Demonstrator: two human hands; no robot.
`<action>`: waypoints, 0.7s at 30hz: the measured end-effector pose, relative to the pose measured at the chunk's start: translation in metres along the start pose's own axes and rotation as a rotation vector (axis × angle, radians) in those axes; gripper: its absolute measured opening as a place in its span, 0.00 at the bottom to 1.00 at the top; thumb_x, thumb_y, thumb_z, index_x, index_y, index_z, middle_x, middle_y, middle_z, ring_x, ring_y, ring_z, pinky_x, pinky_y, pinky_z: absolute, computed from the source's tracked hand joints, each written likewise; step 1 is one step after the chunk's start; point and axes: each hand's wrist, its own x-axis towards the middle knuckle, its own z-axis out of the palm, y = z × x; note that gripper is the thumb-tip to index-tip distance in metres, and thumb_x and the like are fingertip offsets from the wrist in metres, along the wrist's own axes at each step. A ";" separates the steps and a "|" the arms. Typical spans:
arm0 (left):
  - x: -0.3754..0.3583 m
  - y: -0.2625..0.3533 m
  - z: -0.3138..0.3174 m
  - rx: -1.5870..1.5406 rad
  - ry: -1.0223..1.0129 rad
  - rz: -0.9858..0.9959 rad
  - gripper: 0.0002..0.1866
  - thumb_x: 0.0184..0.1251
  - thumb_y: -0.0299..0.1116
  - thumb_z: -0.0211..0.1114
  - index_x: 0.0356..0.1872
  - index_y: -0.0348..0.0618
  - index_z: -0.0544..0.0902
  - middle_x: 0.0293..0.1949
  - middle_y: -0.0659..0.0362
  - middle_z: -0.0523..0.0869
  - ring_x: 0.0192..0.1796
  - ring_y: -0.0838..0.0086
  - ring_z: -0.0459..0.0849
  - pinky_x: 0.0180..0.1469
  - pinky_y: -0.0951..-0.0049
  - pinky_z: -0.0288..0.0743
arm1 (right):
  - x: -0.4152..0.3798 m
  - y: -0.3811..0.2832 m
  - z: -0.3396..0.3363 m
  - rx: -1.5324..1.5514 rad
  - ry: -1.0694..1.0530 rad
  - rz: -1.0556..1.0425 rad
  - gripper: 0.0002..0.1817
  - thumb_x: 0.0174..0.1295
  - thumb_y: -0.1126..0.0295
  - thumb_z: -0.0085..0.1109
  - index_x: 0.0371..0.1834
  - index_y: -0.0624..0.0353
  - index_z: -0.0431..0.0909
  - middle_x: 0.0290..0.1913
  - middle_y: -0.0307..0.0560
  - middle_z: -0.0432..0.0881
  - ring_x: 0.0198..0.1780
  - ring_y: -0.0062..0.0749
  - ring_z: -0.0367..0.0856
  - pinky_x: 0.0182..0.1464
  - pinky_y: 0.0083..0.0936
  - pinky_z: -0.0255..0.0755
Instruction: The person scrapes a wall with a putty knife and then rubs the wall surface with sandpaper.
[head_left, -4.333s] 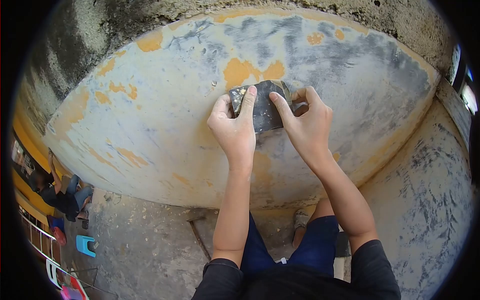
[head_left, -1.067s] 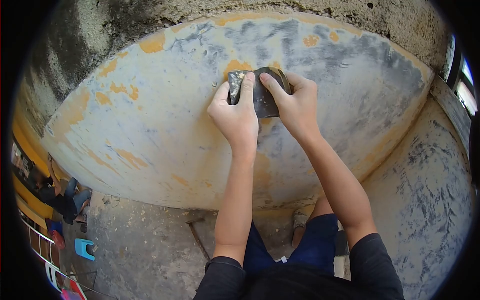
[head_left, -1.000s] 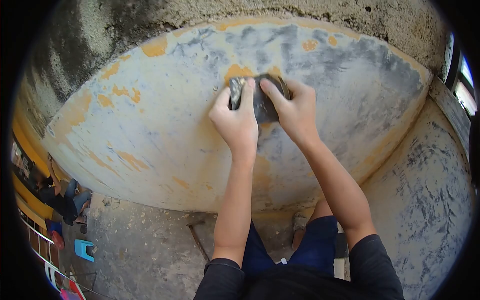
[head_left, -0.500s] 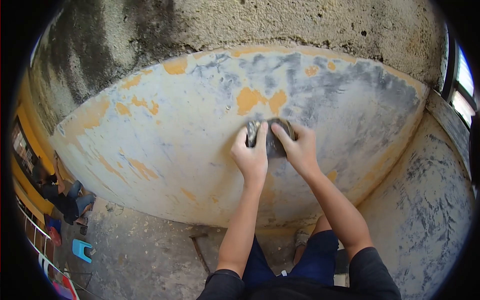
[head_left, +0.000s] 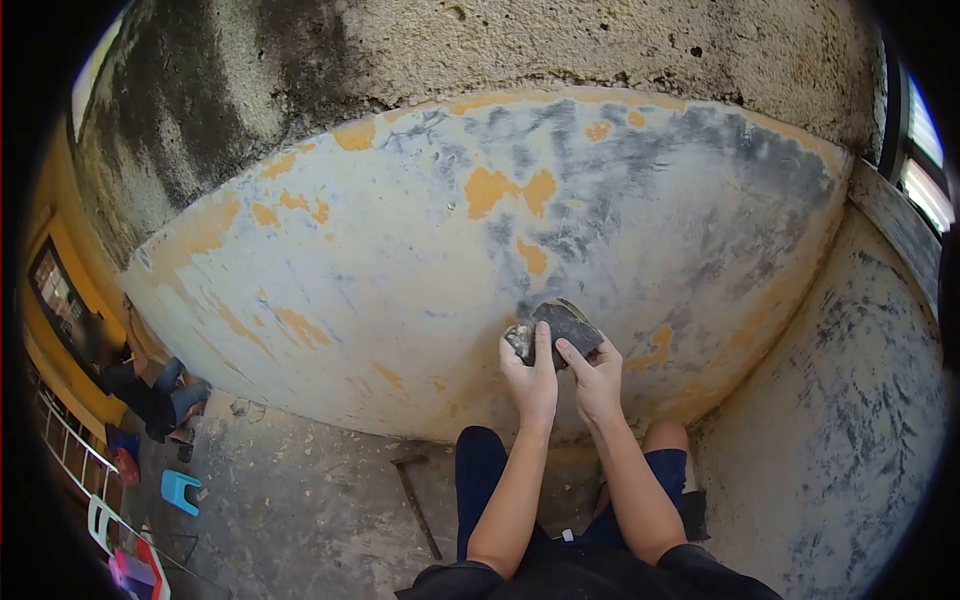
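Observation:
Both of my hands press a dark, worn sheet of sandpaper (head_left: pixel 562 325) against a pale wall panel (head_left: pixel 400 260) with orange and grey patches. My left hand (head_left: pixel 530 375) grips the sheet's left side with a finger laid over it. My right hand (head_left: pixel 597 378) holds its right side. The sheet sits low on the wall, below an orange patch (head_left: pixel 533 256). My forearms reach up from my lap, and my knees in dark blue shorts show beneath them.
A hammer (head_left: pixel 415 490) lies on the dusty concrete floor near my left knee. At the far left a person (head_left: pixel 140 385) sits by a blue stool (head_left: pixel 180 490). Rough grey wall (head_left: pixel 500 40) runs above the panel, and a side wall (head_left: pixel 860 400) closes the right.
My hands and the sandpaper have slid down the wall from the upper orange patches to the lower part. The view has pulled back, so the hands look smaller.

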 end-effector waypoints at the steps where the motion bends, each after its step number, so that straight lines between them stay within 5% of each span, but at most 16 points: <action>1: -0.006 -0.002 -0.009 0.016 -0.001 0.009 0.21 0.78 0.39 0.75 0.58 0.32 0.81 0.46 0.59 0.88 0.47 0.76 0.84 0.53 0.69 0.80 | -0.006 -0.002 -0.005 0.018 0.001 0.003 0.17 0.69 0.81 0.73 0.59 0.68 0.85 0.54 0.46 0.91 0.54 0.24 0.87 0.61 0.26 0.80; 3: -0.011 0.004 -0.025 0.423 -0.108 0.330 0.31 0.74 0.41 0.79 0.68 0.33 0.76 0.51 0.54 0.88 0.54 0.70 0.84 0.61 0.64 0.77 | -0.013 -0.016 -0.019 -0.145 -0.048 0.040 0.15 0.70 0.80 0.72 0.58 0.70 0.86 0.54 0.47 0.92 0.53 0.23 0.87 0.60 0.25 0.81; 7: -0.001 0.007 -0.060 0.544 -0.308 0.196 0.39 0.70 0.42 0.81 0.75 0.37 0.73 0.59 0.51 0.88 0.59 0.65 0.84 0.65 0.61 0.75 | -0.006 -0.022 -0.045 -0.288 -0.137 0.070 0.14 0.69 0.80 0.73 0.56 0.70 0.86 0.53 0.46 0.92 0.51 0.21 0.87 0.55 0.25 0.82; 11: 0.005 0.002 -0.052 0.420 -0.352 0.094 0.20 0.73 0.37 0.79 0.57 0.34 0.87 0.46 0.57 0.91 0.50 0.75 0.84 0.59 0.69 0.77 | -0.010 0.010 -0.053 -0.378 -0.103 0.022 0.16 0.68 0.81 0.74 0.57 0.68 0.83 0.50 0.46 0.92 0.50 0.21 0.87 0.54 0.25 0.83; 12: 0.009 -0.007 -0.048 0.437 -0.294 0.157 0.13 0.72 0.34 0.79 0.47 0.33 0.90 0.41 0.55 0.93 0.45 0.71 0.88 0.53 0.69 0.80 | -0.011 0.016 -0.045 -0.322 -0.046 0.021 0.18 0.68 0.81 0.74 0.58 0.67 0.80 0.50 0.45 0.91 0.49 0.21 0.87 0.53 0.24 0.82; 13: 0.012 -0.013 -0.043 0.418 -0.301 0.147 0.13 0.72 0.34 0.79 0.47 0.33 0.90 0.41 0.55 0.93 0.45 0.71 0.88 0.53 0.69 0.80 | -0.009 0.021 -0.039 -0.269 0.004 0.012 0.20 0.67 0.81 0.74 0.60 0.66 0.77 0.49 0.44 0.91 0.48 0.21 0.87 0.52 0.23 0.82; 15: 0.020 -0.024 -0.040 0.378 -0.252 0.226 0.13 0.72 0.33 0.78 0.46 0.33 0.89 0.41 0.54 0.92 0.44 0.70 0.88 0.53 0.69 0.80 | -0.012 0.036 -0.034 -0.315 0.061 -0.015 0.29 0.66 0.79 0.76 0.67 0.66 0.73 0.56 0.50 0.89 0.54 0.28 0.86 0.57 0.28 0.80; 17: 0.021 -0.028 -0.032 0.361 -0.217 0.294 0.11 0.72 0.31 0.78 0.44 0.33 0.88 0.39 0.54 0.91 0.42 0.68 0.88 0.52 0.68 0.80 | -0.017 0.032 -0.020 -0.804 0.170 -0.404 0.35 0.62 0.76 0.79 0.72 0.67 0.71 0.64 0.57 0.83 0.61 0.36 0.84 0.63 0.35 0.77; 18: 0.021 -0.031 -0.030 0.328 -0.184 0.374 0.09 0.73 0.29 0.77 0.43 0.33 0.87 0.39 0.57 0.89 0.43 0.72 0.86 0.52 0.70 0.79 | -0.019 0.035 -0.025 -0.900 0.097 -0.401 0.42 0.59 0.76 0.78 0.77 0.69 0.68 0.73 0.66 0.75 0.71 0.50 0.78 0.69 0.43 0.73; 19: 0.019 -0.036 -0.030 0.300 -0.146 0.449 0.08 0.74 0.28 0.76 0.43 0.34 0.87 0.39 0.60 0.88 0.43 0.77 0.83 0.52 0.73 0.78 | -0.019 0.037 -0.027 -0.918 0.093 -0.392 0.42 0.59 0.76 0.78 0.77 0.69 0.68 0.73 0.66 0.75 0.71 0.50 0.78 0.69 0.43 0.73; 21: 0.011 -0.058 -0.037 0.241 -0.119 0.423 0.07 0.75 0.26 0.74 0.43 0.34 0.85 0.39 0.59 0.87 0.43 0.76 0.83 0.51 0.72 0.78 | -0.020 0.041 -0.031 -1.175 -0.091 -0.720 0.45 0.58 0.78 0.75 0.81 0.69 0.65 0.77 0.69 0.71 0.75 0.59 0.73 0.72 0.47 0.71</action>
